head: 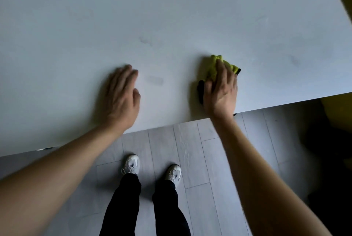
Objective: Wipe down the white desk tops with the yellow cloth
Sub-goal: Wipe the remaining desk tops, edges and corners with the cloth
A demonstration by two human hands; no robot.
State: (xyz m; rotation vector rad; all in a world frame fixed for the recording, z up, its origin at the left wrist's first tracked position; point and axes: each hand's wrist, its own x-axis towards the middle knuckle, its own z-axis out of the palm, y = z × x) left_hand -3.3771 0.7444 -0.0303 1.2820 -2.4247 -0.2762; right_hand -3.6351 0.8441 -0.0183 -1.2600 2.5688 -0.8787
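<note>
A wide white desk top (171,16) fills the upper part of the view. The yellow cloth (214,66), bunched and with a dark edge, lies on it close to the front edge, right of centre. My right hand (221,91) presses flat on the cloth, fingers pointing away from me, covering most of it. My left hand (122,94) rests palm down on the bare desk top to the left, fingers together, holding nothing. Faint smudges show on the surface between and beyond the hands.
The desk's front edge runs diagonally from lower left to right. Below it is grey plank flooring (190,150) with my legs and white shoes (131,164). A dark shape (329,140) stands at the right, under the desk's end. A yellow wall lies behind the desk.
</note>
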